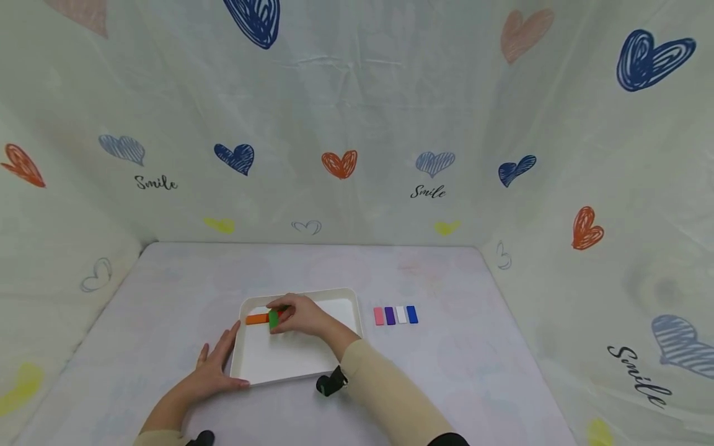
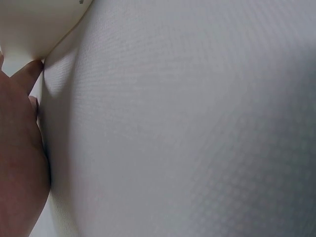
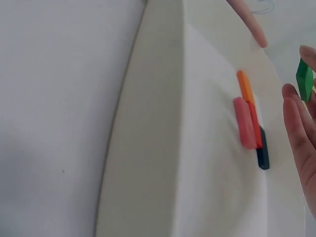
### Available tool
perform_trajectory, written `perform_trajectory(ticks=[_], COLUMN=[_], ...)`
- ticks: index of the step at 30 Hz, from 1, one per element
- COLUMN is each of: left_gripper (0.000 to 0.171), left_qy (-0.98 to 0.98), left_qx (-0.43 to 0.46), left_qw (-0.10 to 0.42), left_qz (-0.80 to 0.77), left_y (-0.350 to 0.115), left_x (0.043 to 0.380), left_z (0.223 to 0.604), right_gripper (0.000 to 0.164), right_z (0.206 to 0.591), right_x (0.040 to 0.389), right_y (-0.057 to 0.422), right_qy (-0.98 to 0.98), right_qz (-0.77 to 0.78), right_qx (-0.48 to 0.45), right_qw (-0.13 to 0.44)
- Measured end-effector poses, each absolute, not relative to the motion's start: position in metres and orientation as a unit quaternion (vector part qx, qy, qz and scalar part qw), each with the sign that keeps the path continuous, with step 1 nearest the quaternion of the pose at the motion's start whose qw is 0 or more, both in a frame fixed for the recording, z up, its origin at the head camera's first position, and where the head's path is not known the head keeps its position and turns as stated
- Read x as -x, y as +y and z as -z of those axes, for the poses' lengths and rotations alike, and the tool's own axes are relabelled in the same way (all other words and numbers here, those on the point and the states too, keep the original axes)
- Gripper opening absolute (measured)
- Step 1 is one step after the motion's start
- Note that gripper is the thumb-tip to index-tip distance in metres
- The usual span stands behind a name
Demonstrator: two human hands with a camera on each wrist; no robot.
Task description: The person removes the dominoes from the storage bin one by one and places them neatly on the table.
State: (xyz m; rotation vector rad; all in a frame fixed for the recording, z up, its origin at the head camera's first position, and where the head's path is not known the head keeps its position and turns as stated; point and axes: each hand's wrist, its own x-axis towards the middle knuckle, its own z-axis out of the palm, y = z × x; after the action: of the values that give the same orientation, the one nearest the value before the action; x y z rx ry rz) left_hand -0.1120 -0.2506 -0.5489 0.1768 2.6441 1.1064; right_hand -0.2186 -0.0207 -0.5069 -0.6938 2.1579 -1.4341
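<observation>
A green block point(image 1: 273, 318), small and flat, is pinched between the thumb and fingers of my right hand point(image 1: 301, 316), above the white tray point(image 1: 290, 362). In the right wrist view the green block point(image 3: 304, 80) is held up off the tray. Below it lie an orange block point(image 3: 245, 88), a red block point(image 3: 255, 123), a pinkish-red block point(image 3: 245, 123) and a dark block point(image 3: 263, 148), close together. My left hand point(image 1: 211, 375) rests with spread fingers against the tray's near left corner. In the left wrist view only part of the left hand point(image 2: 19, 163) shows, beside the tray wall.
Right of the tray, a pink block point(image 1: 379, 316), a purple block point(image 1: 390, 316), a white block point(image 1: 401, 314) and a blue block point(image 1: 412, 314) stand in a row on the pale table point(image 1: 446, 384). A heart-printed curtain point(image 1: 379, 111) hangs behind and at both sides.
</observation>
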Motion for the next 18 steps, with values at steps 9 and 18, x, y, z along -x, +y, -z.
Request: perform_trajectory(ticks=[9, 18], left_gripper=[0.132, 0.133], left_qy=[0.911, 0.911], left_qx=[-0.061, -0.053], left_qw=[0.128, 0.129], left_qz=[-0.387, -0.388], left_y=[-0.251, -0.249], left_x=[0.111, 0.112], left_z=[0.552, 0.553], right_gripper=[0.050, 0.050], right_z=[0.496, 0.481], right_x=[0.220, 0.231], right_y=[0.002, 0.033], right_qy=[0.770, 0.770], right_qz=[0.550, 0.531], right_qx=[0.214, 0.260], right_qw=[0.244, 0.240])
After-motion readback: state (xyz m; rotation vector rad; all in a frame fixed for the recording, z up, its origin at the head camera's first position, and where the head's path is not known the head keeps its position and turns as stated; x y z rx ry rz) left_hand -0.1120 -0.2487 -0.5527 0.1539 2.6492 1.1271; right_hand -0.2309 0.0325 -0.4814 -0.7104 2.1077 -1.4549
